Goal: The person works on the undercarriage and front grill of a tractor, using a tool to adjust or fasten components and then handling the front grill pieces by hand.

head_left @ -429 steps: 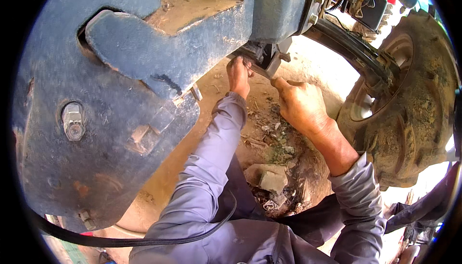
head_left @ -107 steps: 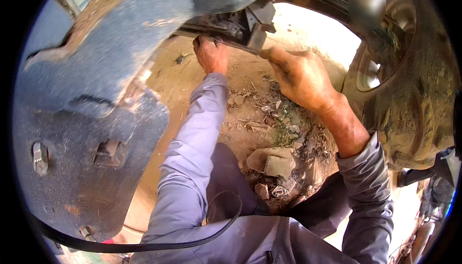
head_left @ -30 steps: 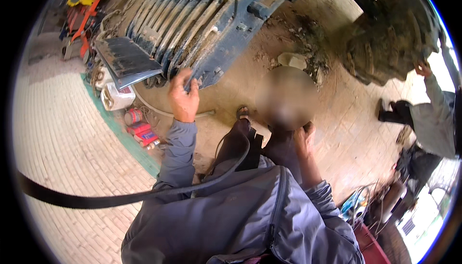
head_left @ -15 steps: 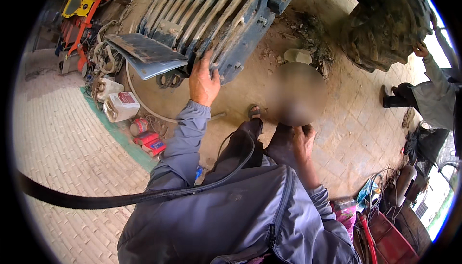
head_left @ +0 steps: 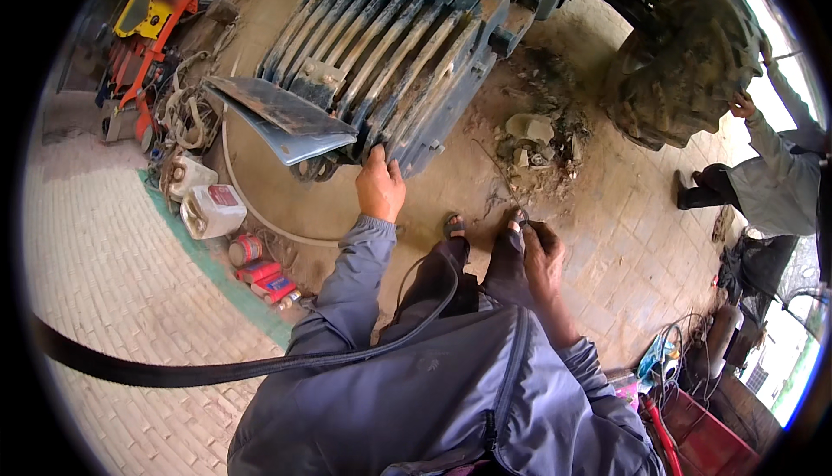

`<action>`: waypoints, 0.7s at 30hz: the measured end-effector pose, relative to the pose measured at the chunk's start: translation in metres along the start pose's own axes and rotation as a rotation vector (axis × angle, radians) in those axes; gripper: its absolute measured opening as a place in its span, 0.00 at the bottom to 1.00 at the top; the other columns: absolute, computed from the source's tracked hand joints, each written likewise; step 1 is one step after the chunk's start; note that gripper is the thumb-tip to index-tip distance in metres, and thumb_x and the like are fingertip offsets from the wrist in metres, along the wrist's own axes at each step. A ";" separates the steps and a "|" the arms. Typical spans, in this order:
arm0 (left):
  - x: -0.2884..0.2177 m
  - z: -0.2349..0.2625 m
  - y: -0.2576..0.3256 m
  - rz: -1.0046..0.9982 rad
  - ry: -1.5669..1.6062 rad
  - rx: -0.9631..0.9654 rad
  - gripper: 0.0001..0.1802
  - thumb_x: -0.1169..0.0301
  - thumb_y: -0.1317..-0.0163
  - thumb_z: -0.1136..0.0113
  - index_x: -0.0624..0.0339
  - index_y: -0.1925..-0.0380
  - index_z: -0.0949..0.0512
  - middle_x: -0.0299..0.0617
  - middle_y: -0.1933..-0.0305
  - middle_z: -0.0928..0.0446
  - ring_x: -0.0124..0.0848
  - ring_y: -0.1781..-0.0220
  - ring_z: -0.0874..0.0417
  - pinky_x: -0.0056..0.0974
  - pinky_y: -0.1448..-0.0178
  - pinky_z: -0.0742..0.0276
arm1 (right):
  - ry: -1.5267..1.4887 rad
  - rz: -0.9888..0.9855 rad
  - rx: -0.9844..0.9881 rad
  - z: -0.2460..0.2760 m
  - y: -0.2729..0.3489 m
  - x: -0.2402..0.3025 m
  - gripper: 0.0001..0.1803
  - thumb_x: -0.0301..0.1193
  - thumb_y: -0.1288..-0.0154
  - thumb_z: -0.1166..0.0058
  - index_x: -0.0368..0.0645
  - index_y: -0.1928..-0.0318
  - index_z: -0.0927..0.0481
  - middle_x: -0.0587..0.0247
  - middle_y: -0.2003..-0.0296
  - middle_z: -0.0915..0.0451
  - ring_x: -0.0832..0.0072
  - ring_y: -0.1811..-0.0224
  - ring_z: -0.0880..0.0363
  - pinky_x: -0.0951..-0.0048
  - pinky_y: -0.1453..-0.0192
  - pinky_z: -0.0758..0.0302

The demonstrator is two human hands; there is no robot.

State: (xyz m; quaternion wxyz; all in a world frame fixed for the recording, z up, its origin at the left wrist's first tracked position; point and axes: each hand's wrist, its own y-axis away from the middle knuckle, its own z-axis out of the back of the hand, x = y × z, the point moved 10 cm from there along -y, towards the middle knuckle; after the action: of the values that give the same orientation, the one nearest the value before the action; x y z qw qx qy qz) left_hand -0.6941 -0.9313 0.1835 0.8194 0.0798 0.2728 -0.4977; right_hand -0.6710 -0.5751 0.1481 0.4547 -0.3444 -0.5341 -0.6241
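The fingers of my left hand (head_left: 381, 194) were part-curled at the near corner of the ribbed block (head_left: 373, 55), which lay at 12 o'clock from them, its ribs running from 1 to 7 o'clock; whether they gripped that edge or only touched it, I couldn't tell. My right hand (head_left: 544, 257), farther from the block at about 4 o'clock from my left, seemed closed on a thin rod (head_left: 502, 172) pointing to 11 o'clock.
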 end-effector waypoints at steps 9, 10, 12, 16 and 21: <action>-0.002 -0.002 -0.001 -0.003 -0.036 0.001 0.19 0.74 0.42 0.38 0.68 0.51 0.26 0.63 0.56 0.20 0.59 0.53 0.18 0.54 0.51 0.23 | -0.048 -0.003 0.025 -0.012 -0.016 0.011 0.12 0.31 0.30 0.46 0.32 0.57 0.19 0.61 0.68 0.20 0.78 0.63 0.25 0.73 0.56 0.27; -0.002 -0.002 0.000 0.001 -0.044 0.003 0.19 0.74 0.42 0.38 0.68 0.51 0.26 0.63 0.56 0.20 0.59 0.54 0.18 0.54 0.52 0.23 | -0.041 -0.007 0.017 -0.013 -0.018 0.018 0.12 0.31 0.30 0.46 0.32 0.57 0.20 0.61 0.68 0.20 0.78 0.63 0.25 0.73 0.56 0.27; -0.003 -0.001 0.000 0.002 -0.055 -0.003 0.18 0.74 0.41 0.38 0.68 0.51 0.27 0.62 0.57 0.20 0.58 0.54 0.19 0.54 0.52 0.23 | -0.027 -0.008 0.005 -0.015 -0.023 0.034 0.12 0.31 0.30 0.46 0.32 0.56 0.20 0.63 0.67 0.20 0.78 0.63 0.26 0.74 0.56 0.27; -0.005 0.001 0.002 -0.001 -0.052 -0.030 0.19 0.74 0.41 0.39 0.67 0.50 0.27 0.61 0.57 0.20 0.58 0.54 0.19 0.54 0.52 0.24 | -0.068 0.148 -0.020 -0.018 -0.047 0.097 0.10 0.29 0.28 0.46 0.32 0.55 0.21 0.66 0.69 0.22 0.81 0.65 0.28 0.76 0.59 0.29; 0.001 -0.005 0.004 0.018 -0.037 -0.010 0.19 0.74 0.41 0.38 0.67 0.50 0.27 0.60 0.57 0.20 0.58 0.55 0.19 0.53 0.52 0.23 | -0.045 0.366 -0.106 -0.016 -0.077 0.167 0.10 0.28 0.27 0.47 0.33 0.53 0.21 0.66 0.67 0.20 0.82 0.64 0.27 0.80 0.59 0.29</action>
State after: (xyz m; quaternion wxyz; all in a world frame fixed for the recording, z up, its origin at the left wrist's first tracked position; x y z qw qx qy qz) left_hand -0.6923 -0.9286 0.1782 0.8292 0.0692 0.2593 -0.4903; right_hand -0.8004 -0.6229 0.2710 0.5297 -0.4733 -0.4390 -0.5502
